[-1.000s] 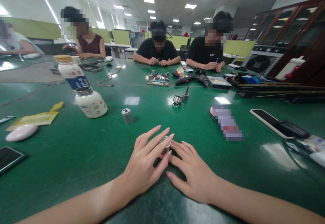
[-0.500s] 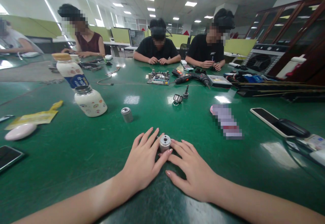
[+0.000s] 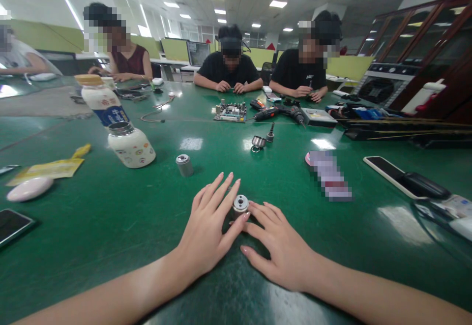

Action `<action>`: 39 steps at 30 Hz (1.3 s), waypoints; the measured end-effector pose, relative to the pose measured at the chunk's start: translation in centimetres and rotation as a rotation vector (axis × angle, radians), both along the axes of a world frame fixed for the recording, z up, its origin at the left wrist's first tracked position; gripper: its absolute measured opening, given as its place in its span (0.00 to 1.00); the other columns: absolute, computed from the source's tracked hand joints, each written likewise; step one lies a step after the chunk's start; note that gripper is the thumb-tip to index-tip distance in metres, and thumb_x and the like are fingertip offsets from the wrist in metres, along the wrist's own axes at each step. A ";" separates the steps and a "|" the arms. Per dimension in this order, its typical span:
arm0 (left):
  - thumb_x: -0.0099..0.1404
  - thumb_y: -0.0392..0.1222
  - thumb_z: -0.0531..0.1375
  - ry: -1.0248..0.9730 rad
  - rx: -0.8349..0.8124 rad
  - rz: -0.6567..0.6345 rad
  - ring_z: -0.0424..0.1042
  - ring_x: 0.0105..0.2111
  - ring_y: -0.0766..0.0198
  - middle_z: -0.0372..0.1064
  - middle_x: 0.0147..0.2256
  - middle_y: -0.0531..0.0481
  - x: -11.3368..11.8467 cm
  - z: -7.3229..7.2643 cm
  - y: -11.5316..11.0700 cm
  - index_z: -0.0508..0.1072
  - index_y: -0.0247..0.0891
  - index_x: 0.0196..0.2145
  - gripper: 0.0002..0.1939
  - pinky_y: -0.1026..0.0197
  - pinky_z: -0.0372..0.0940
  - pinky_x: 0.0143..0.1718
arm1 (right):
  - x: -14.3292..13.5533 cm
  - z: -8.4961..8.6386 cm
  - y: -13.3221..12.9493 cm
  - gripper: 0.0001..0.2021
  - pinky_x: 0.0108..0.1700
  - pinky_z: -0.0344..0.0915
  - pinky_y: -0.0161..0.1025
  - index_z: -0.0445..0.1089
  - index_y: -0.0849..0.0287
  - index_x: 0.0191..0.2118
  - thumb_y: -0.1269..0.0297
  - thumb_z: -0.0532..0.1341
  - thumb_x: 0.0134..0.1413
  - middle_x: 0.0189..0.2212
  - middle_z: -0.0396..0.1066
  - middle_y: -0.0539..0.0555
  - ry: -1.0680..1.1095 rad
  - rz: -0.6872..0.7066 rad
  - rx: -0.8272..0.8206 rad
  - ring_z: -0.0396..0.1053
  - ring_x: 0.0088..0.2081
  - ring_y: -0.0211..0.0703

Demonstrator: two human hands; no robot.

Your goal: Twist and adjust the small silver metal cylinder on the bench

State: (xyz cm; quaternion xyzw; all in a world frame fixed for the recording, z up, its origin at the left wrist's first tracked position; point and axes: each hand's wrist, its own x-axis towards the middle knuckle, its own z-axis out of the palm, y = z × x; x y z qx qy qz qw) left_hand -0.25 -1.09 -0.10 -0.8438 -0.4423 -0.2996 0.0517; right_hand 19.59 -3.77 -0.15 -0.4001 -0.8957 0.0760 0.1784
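A small silver metal cylinder (image 3: 241, 202) with holes in its top face stands upright on the green table between my hands. My left hand (image 3: 208, 221) is at its left, fingers stretched out and spread, the thumb in front of the cylinder's lower side. My right hand (image 3: 275, 241) lies on the table at the right with fingers apart. Its index fingertip is at the cylinder's right side; contact cannot be made out for certain. A similar metal cylinder (image 3: 184, 165) stands farther off to the left, away from both hands.
On the left are a cream bottle (image 3: 131, 149), a taller bottle (image 3: 103, 103), a yellow packet (image 3: 51, 170) and a pink oval object (image 3: 30, 189). A circuit board (image 3: 230, 112), power drill (image 3: 293, 112) and phone (image 3: 385, 172) lie ahead and right. Several people sit beyond.
The fingers of my left hand have lifted and straightened away from the cylinder's left side. My right hand has hardly moved, and the cylinder stands in nearly the same place.
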 end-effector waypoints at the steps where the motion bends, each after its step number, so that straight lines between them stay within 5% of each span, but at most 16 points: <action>1: 0.68 0.47 0.53 -0.023 0.016 -0.038 0.49 0.65 0.52 0.52 0.64 0.42 0.0 0.2 -0.1 0.50 0.39 0.66 0.32 0.47 0.54 0.61 | 0.0 0.0 0.0 0.19 0.65 0.49 0.55 0.65 0.53 0.57 0.56 0.54 0.63 0.63 0.56 0.57 0.002 0.000 -0.001 0.51 0.64 0.48; 6: 0.67 0.42 0.55 -0.046 0.051 -0.182 0.48 0.66 0.52 0.52 0.64 0.42 0.1 0.6 -0.4 0.51 0.40 0.66 0.31 0.48 0.54 0.62 | 0.0 0.1 0.1 0.19 0.65 0.48 0.54 0.64 0.50 0.57 0.57 0.55 0.62 0.62 0.57 0.55 0.012 0.008 -0.015 0.51 0.65 0.47; 18: 0.68 0.40 0.56 -0.095 0.048 -0.227 0.56 0.63 0.54 0.61 0.60 0.43 0.4 0.1 0.3 0.62 0.39 0.60 0.23 0.48 0.61 0.59 | -0.4 -0.2 0.3 0.16 0.61 0.54 0.54 0.66 0.54 0.52 0.61 0.57 0.59 0.58 0.62 0.58 0.111 0.006 0.044 0.58 0.60 0.50; 23: 0.70 0.38 0.53 -0.190 0.134 -0.263 0.69 0.54 0.60 0.68 0.55 0.44 1.1 -0.7 1.3 0.69 0.41 0.54 0.16 0.56 0.69 0.52 | -1.2 -0.8 1.5 0.11 0.42 0.67 0.43 0.62 0.58 0.40 0.61 0.61 0.54 0.36 0.72 0.54 0.290 -0.217 -0.025 0.71 0.38 0.45; 27: 0.70 0.39 0.51 -0.194 0.166 -0.245 0.71 0.51 0.60 0.71 0.52 0.44 1.3 -0.9 1.6 0.71 0.41 0.52 0.16 0.56 0.70 0.51 | -2.0 -0.9 2.4 0.16 0.44 0.65 0.40 0.60 0.59 0.47 0.62 0.61 0.55 0.38 0.74 0.54 0.317 -0.270 -0.009 0.71 0.42 0.45; 30: 0.71 0.40 0.50 -0.178 0.165 -0.195 0.72 0.51 0.60 0.72 0.51 0.44 1.4 -0.9 1.7 0.72 0.40 0.50 0.16 0.55 0.70 0.51 | -2.9 -0.4 2.5 0.10 0.46 0.63 0.40 0.65 0.59 0.41 0.59 0.58 0.58 0.38 0.73 0.57 0.164 -0.376 0.007 0.71 0.42 0.46; 34: 0.71 0.40 0.50 -0.196 0.141 -0.149 0.72 0.51 0.59 0.72 0.51 0.44 1.8 -0.8 1.7 0.73 0.38 0.48 0.15 0.55 0.69 0.53 | -4.2 0.5 2.0 0.13 0.44 0.63 0.39 0.67 0.62 0.44 0.59 0.56 0.59 0.38 0.72 0.60 0.012 -0.529 0.019 0.70 0.42 0.48; 39: 0.71 0.42 0.49 -0.284 0.017 -0.119 0.70 0.53 0.60 0.71 0.52 0.44 2.4 -0.4 0.6 0.71 0.38 0.52 0.17 0.55 0.64 0.57 | -4.7 1.2 0.9 0.17 0.46 0.61 0.41 0.65 0.64 0.49 0.57 0.53 0.62 0.41 0.72 0.63 -0.061 -0.549 0.065 0.70 0.44 0.50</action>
